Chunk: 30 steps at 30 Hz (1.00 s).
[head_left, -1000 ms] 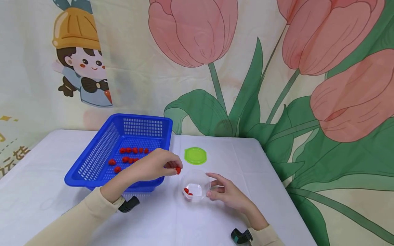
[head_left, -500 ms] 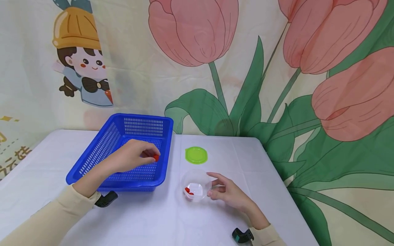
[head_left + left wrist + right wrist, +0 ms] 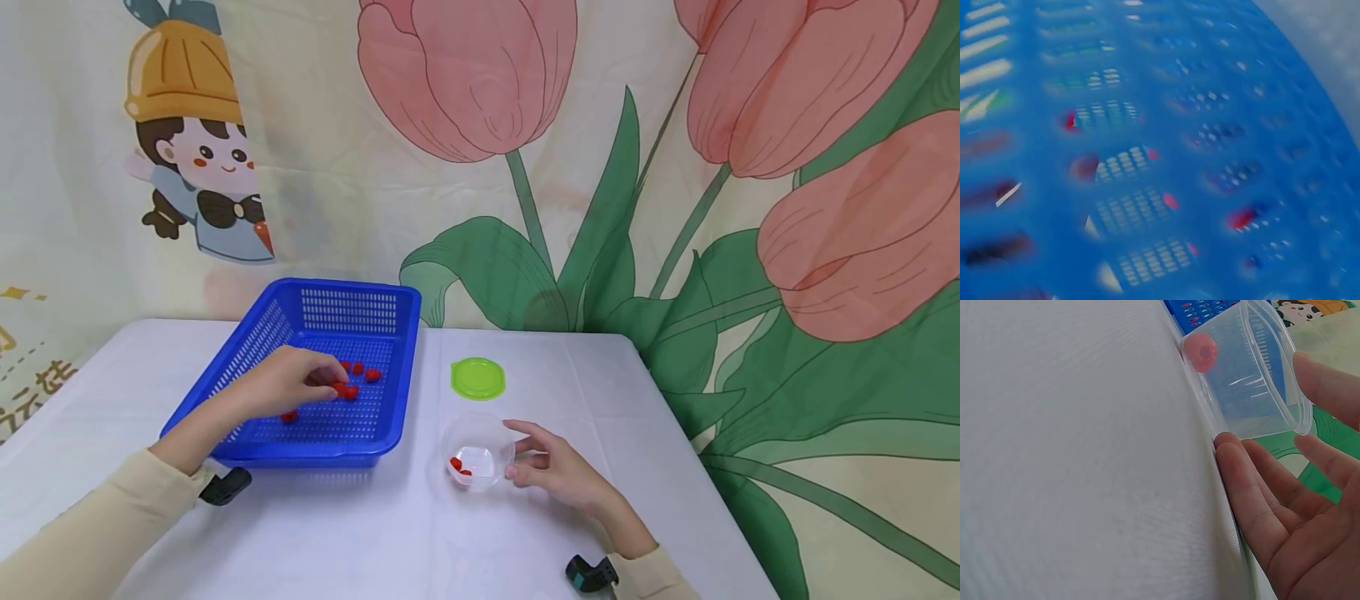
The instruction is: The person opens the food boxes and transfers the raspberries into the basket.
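Note:
My left hand (image 3: 281, 379) reaches into the blue basket (image 3: 408, 375), thumb and index fingertip pinching a small red berry-like piece. Several more red pieces (image 3: 372, 376) lie on the basket floor around it, some hidden by the hand. The left wrist view shows only the blurred basket mesh (image 3: 1060, 206), with red showing through the slots. My right hand (image 3: 558, 471) holds the right side of a clear plastic cup (image 3: 495, 437), thumb and fingers at its rim and lower wall. Inside the cup lie red pieces; one red piece (image 3: 1200, 352) shows through the wall near the bottom.
A bright green lid (image 3: 478, 379) lies flat on the white-covered table (image 3: 405, 533) behind the cup. A patterned cloth (image 3: 322, 142) with tulips and a cartoon figure hangs behind the table.
My left hand has moved left from beside the cup, holding a red piece, back into the basket. My right hand and the cup stay in place.

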Motion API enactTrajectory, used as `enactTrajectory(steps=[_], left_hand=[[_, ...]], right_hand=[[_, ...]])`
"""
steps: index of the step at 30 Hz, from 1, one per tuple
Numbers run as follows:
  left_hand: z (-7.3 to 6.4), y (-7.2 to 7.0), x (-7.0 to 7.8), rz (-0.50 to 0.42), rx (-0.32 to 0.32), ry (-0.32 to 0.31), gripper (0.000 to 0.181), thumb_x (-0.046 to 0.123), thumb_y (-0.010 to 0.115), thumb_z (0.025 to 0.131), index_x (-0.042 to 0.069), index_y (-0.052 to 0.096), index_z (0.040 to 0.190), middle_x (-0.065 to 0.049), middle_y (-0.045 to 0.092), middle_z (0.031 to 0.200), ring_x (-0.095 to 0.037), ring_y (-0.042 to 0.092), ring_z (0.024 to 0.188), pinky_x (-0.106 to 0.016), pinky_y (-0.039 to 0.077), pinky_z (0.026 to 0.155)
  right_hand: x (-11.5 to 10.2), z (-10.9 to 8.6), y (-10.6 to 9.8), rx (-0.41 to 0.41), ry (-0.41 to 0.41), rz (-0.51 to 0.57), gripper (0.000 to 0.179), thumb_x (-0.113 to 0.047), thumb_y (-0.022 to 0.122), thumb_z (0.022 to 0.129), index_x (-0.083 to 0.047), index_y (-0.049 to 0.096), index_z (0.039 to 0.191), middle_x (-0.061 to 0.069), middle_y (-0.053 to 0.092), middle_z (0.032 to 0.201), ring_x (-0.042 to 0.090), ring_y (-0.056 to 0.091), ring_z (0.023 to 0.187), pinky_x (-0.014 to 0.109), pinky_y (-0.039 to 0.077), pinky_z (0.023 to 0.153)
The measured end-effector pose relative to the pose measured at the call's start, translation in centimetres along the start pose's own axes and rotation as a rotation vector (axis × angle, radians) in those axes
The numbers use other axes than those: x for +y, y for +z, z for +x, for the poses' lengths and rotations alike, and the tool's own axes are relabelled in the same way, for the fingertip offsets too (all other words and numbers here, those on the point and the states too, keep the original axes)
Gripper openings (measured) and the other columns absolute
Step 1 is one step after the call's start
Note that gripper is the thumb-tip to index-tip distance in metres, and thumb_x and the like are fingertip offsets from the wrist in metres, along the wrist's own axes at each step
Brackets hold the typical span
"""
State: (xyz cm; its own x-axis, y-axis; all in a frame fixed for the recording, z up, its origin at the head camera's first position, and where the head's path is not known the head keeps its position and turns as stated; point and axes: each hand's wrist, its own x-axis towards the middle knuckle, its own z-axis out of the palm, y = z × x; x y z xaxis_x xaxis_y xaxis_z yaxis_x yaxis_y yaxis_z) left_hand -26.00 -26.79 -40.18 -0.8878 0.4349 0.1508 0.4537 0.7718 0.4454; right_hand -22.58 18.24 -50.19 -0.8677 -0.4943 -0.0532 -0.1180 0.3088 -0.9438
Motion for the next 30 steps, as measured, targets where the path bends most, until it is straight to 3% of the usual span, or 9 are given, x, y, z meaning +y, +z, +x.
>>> enactTrajectory(steps=[12, 23, 30], left_hand=[[-0.5, 0.7, -3.2, 0.040, -0.051, -0.036, 0.019, 0.009, 0.082, 0.093, 0.008, 0.080, 0.112, -0.006, 0.078, 0.105, -0.025, 0.072, 0.094, -0.046, 0.065, 0.082], [-0.8, 0.7, -4.0, 0.067, -0.094, -0.027, 0.013, 0.009, 0.081, 0.094, 0.010, 0.079, 0.107, 0.000, 0.076, 0.100, -0.018, 0.064, 0.087, -0.042, 0.063, 0.080], [-1.0, 0.4, -4.4, 0.062, -0.128, -0.020, 0.014, 0.006, 0.080, 0.093, 0.009, 0.078, 0.107, 0.001, 0.075, 0.097, -0.015, 0.066, 0.086, -0.041, 0.064, 0.079]], right_hand=[[-0.1, 0.0, -0.1, -0.012, -0.014, 0.016, 0.074, -0.026, 0.080, 0.097, -0.019, 0.044, 0.161, 0.018, 0.061, 0.132, 0.020, 0.074, 0.104, 0.035, 0.062, 0.091], [-0.3, 0.0, 0.1, 0.001, -0.001, 0.009, 0.072, -0.024, 0.080, 0.097, -0.020, 0.046, 0.161, 0.017, 0.061, 0.133, 0.023, 0.073, 0.105, 0.037, 0.062, 0.092], [-0.1, 0.1, 0.0, 0.000, -0.003, -0.002, 0.072, -0.025, 0.080, 0.098, -0.020, 0.045, 0.161, 0.016, 0.062, 0.133, 0.021, 0.074, 0.104, 0.035, 0.062, 0.091]])
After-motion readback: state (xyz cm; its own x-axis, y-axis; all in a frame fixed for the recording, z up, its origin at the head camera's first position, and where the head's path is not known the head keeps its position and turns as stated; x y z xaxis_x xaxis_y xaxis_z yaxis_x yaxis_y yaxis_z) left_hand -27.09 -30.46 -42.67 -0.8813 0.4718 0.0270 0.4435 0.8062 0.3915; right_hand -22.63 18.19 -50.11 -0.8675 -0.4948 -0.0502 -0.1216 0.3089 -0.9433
